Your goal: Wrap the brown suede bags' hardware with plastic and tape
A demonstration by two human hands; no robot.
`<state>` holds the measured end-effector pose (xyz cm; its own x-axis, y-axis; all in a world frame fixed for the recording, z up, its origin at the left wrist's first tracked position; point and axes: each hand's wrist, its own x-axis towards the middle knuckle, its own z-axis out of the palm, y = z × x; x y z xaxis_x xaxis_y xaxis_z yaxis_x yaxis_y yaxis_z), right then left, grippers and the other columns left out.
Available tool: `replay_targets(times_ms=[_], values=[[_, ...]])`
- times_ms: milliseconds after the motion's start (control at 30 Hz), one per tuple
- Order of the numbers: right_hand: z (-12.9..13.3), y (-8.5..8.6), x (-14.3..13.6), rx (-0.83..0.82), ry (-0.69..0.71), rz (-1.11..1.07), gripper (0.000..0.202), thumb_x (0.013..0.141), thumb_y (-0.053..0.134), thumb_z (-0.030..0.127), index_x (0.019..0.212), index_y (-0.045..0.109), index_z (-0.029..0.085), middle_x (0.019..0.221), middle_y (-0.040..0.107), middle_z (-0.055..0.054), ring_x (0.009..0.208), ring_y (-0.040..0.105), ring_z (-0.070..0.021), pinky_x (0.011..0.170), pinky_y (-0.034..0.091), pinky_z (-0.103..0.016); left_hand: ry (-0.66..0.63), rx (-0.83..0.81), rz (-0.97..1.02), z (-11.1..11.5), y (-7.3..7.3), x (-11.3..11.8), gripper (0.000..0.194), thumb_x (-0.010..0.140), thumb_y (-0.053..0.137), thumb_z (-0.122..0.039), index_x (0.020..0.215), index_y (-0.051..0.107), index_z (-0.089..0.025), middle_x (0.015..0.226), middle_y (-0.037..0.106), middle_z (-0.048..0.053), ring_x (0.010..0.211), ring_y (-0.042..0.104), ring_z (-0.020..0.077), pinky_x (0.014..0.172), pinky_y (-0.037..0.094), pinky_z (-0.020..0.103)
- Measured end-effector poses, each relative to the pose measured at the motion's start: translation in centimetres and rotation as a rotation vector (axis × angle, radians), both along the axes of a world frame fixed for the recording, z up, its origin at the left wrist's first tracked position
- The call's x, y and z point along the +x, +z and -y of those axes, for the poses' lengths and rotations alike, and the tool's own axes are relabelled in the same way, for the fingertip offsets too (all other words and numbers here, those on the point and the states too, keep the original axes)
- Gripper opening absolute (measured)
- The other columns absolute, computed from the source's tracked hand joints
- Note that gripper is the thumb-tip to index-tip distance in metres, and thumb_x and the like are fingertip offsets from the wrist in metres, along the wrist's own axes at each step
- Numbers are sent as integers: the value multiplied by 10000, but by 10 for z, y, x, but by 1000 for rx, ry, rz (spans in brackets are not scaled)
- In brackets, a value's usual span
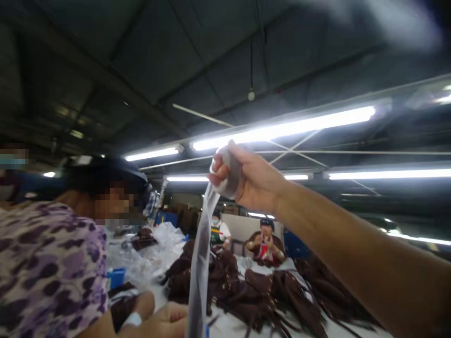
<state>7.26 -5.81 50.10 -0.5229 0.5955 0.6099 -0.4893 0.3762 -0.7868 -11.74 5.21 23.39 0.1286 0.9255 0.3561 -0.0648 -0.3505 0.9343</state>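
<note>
My right hand [229,169], raised in front of the ceiling lights, has its fingers wrapped round a bunched part of a translucent whitish strip [199,272]. From that hand the strip hangs down to the bottom edge of the view, slightly twisted. Low in the picture, my left hand [171,319] is closed at the strip's lower part, its fingertips partly hidden behind it. Whether the strip is tape or plastic ribbon I cannot tell. Dark brown fabric pieces [243,286] with metal fittings lie heaped on the white table [158,293] beyond my hands.
A co-worker in a patterned top [52,272] stands close on my left. Two people [268,244] work across the table. Clear plastic bags [162,244] and a blue box [116,277] lie at the left. Tube lights [289,127] hang overhead, close behind my raised hand.
</note>
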Motion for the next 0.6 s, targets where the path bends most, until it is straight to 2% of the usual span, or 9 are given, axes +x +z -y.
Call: replay_targets(times_ms=[67, 133, 233, 300, 400, 467, 600], values=[[-12, 0, -22, -90, 1, 24, 461, 1045, 409, 373, 728, 602, 100, 556, 606, 19, 396, 572, -53, 512, 614, -219, 94, 71, 123, 15, 33, -10, 404, 642, 738, -585, 729, 699, -193, 697, 706, 53, 673, 652, 223, 589, 485, 277], [-20, -4, -38, -143, 10, 36, 410, 1043, 417, 356, 772, 593, 104, 571, 623, 16, 401, 582, -62, 511, 624, -236, 191, 230, 202, 38, 58, -10, 480, 667, 710, -603, 878, 692, -172, 837, 727, 86, 766, 673, 239, 618, 504, 288], [-23, -9, -52, -182, 13, 51, 369, 1041, 424, 351, 820, 587, 104, 578, 639, 9, 413, 599, -77, 518, 632, -255, 323, 514, 70, 67, 84, 4, 494, 687, 741, -443, 1099, 632, -191, 1019, 720, 77, 873, 669, 229, 675, 506, 274], [-18, -7, -56, -191, 32, 67, 368, 1048, 404, 342, 847, 586, 93, 565, 635, 0, 418, 606, -86, 520, 633, -264, 371, 573, 12, 75, 96, 13, 425, 665, 737, -317, 1053, 615, -195, 911, 718, 37, 798, 667, 199, 660, 496, 258], [-10, 4, -52, -180, 92, 61, 348, 1057, 384, 324, 891, 582, 91, 564, 645, -7, 432, 619, -95, 532, 638, -275, 322, 523, 113, 74, 112, 13, 272, 665, 688, -306, 876, 562, -188, 691, 667, -12, 619, 642, 159, 582, 496, 248], [-7, 12, -40, -179, 142, 56, 339, 1063, 367, 318, 926, 580, 93, 581, 663, -14, 452, 642, -103, 552, 644, -283, 243, 431, 178, 74, 121, 6, 289, 657, 665, -341, 860, 529, -187, 660, 668, -8, 528, 614, 145, 498, 484, 238], [-15, 21, -10, -203, 346, 174, 429, 1068, 321, 366, 957, 588, 49, 651, 687, -69, 490, 680, -117, 570, 636, -250, 210, 418, 75, 86, 134, -6, 298, 675, 644, -374, 856, 514, -176, 628, 649, -12, 386, 515, 93, 382, 411, 199]])
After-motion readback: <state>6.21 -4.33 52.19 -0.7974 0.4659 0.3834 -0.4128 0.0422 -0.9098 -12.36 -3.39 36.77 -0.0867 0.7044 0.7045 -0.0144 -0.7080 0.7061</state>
